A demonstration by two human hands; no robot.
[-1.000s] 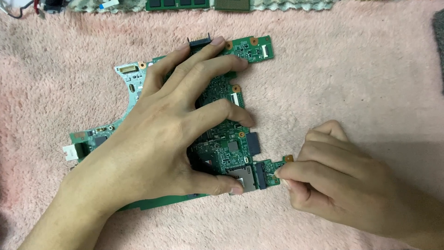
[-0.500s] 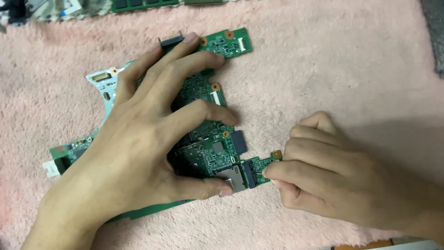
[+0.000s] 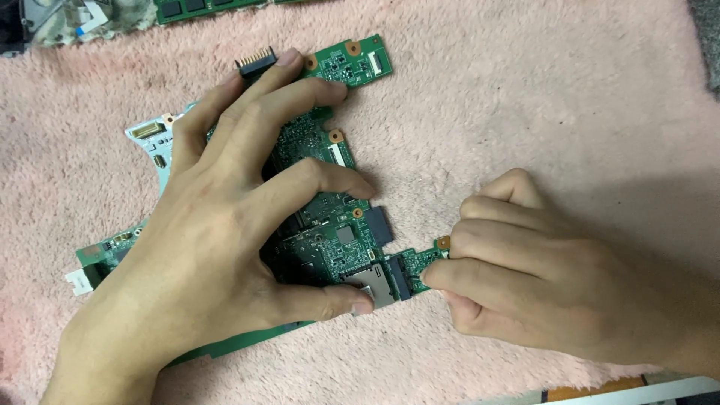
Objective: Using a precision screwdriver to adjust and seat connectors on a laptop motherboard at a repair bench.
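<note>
Where hands work, pink fleecy cloth covers everything — boards atop.

Both hands are bare: no gloves, rings, watch or bands show anywhere on them. The left hand comes into the picture from about 7 o'clock, with its wrist and a short stretch of forearm uncovered, no sleeve in sight. The right hand enters from about 4 o'clock, its wrist likewise bare to the frame's edge. The fingers are slender with pronounced knuckles. The nails that show are short, plain and unpainted, clearest on the left thumb and forefinger.
</note>
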